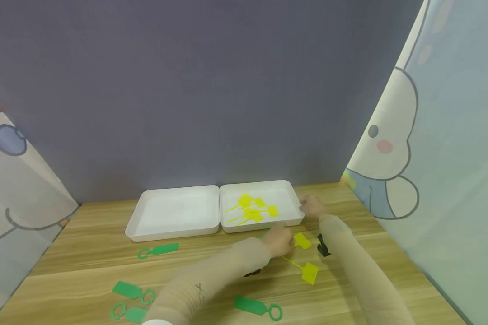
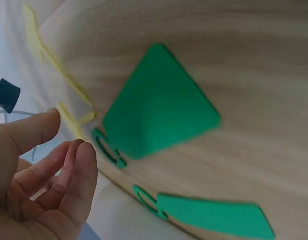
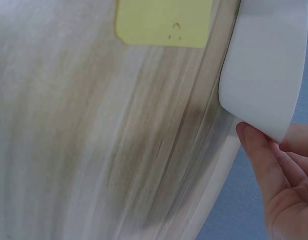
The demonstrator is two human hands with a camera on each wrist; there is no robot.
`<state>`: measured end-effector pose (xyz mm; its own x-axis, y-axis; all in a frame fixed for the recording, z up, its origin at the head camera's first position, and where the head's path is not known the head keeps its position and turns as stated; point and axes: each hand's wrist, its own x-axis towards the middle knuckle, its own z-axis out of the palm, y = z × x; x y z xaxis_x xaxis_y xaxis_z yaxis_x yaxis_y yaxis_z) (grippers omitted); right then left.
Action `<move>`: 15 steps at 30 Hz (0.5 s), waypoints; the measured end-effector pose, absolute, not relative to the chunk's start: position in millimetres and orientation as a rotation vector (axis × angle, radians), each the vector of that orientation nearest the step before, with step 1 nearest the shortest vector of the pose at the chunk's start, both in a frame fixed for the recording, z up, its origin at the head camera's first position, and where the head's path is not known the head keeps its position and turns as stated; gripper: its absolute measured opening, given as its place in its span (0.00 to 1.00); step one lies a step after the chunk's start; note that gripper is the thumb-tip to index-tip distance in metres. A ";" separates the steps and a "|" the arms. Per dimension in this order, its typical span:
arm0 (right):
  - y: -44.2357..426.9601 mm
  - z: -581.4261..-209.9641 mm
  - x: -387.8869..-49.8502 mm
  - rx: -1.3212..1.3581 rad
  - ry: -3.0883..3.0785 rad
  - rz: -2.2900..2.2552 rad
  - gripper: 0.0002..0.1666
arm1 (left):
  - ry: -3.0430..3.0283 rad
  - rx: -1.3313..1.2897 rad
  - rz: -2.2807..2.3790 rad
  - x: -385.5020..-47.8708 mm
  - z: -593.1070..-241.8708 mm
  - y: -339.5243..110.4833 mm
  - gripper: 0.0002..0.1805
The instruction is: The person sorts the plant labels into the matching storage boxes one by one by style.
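Note:
My left hand (image 1: 279, 241) reaches low over the table in front of the right-hand tray, beside a yellow tag (image 1: 302, 240) with a thin tail. In the left wrist view its thumb and fingers stand apart with nothing between them, near yellow tails. A green tag (image 2: 159, 107) with a ring lies close by, mostly hidden in the head view. My right hand (image 1: 314, 206) pinches the right edge of the white tray (image 3: 264, 65), thumb at the rim and fingers outside. Several yellow tags (image 1: 252, 213) lie in that tray. Another yellow tag (image 1: 310, 273) is nearer me.
A second white tray (image 1: 179, 210) stands against it on the left, with nothing in it. Green ring tags (image 1: 250, 305) are scattered on the wooden table (image 1: 203, 311). One black piece (image 1: 323, 247) lies beside my right forearm, another (image 1: 252, 273) under the left one.

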<state>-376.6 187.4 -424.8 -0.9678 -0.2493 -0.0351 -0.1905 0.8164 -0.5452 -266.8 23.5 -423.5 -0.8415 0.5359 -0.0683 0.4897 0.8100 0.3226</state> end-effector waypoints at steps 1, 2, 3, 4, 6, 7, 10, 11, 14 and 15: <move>187.5 -424.7 -376.5 -0.350 2.897 -0.851 0.18 | 2.854 0.790 0.408 -268.0 -424.9 26.8 0.10; 187.8 -424.7 -376.5 -0.356 2.903 -0.847 0.18 | 2.865 0.761 0.378 -268.7 -426.2 29.8 0.10; 187.6 -424.6 -376.3 -0.364 2.910 -0.841 0.18 | 2.875 0.734 0.351 -269.7 -428.1 32.5 0.08; 187.3 -424.5 -376.0 -0.372 2.915 -0.835 0.18 | 2.888 0.713 0.317 -270.5 -430.1 35.0 0.07; 186.3 -424.5 -375.3 -0.369 2.922 -0.832 0.18 | 2.917 0.680 0.261 -272.5 -433.7 39.0 0.06; 185.6 -424.6 -374.9 -0.362 2.921 -0.836 0.18 | 2.936 0.665 0.240 -273.3 -435.3 40.5 0.06; 184.1 -424.8 -374.3 -0.350 2.923 -0.827 0.18 | 2.976 0.627 0.191 -274.9 -438.9 43.9 0.04; 183.8 -425.0 -374.2 -0.345 2.924 -0.824 0.18 | 2.986 0.614 0.181 -275.4 -439.8 44.5 0.04; 182.9 -424.9 -373.8 -0.340 2.924 -0.826 0.18 | 3.003 0.579 0.158 -275.5 -440.8 45.6 0.04; 182.5 -424.8 -373.8 -0.344 2.922 -0.829 0.18 | 3.008 0.571 0.153 -275.2 -440.6 45.6 0.04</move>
